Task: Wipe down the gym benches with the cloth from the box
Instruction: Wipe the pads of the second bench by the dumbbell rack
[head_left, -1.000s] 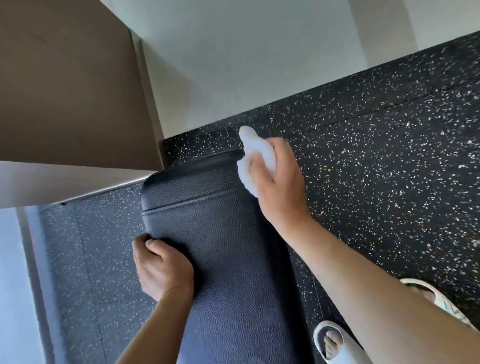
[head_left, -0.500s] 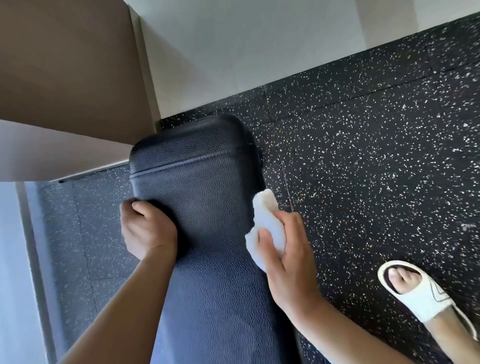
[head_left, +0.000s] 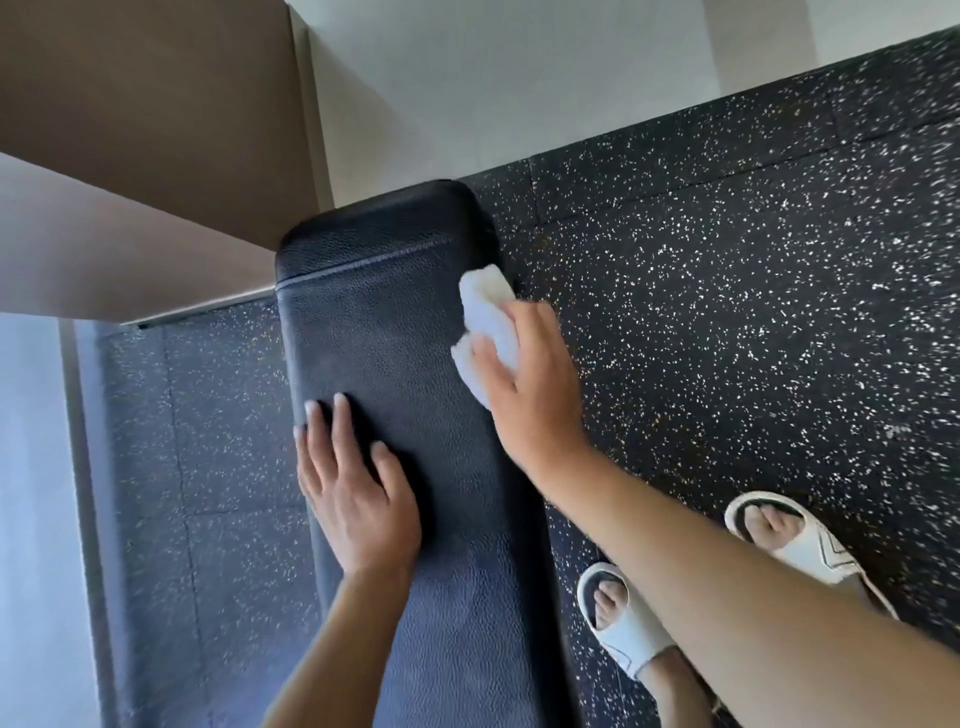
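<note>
Bright, even daylight; soft shadows, slight motion blur, wide-angle edge distortion.

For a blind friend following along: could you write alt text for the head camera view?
A person's right hand presses a white cloth against a black padded bench near its right edge, left hand flat on the pad, over speckled flooring.

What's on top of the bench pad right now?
On the bench pad: the left hand rests flat with straight fingers near its left edge; the right hand holds the white cloth against its right edge. The pad surface beneath hands and cloth is covered.
</note>
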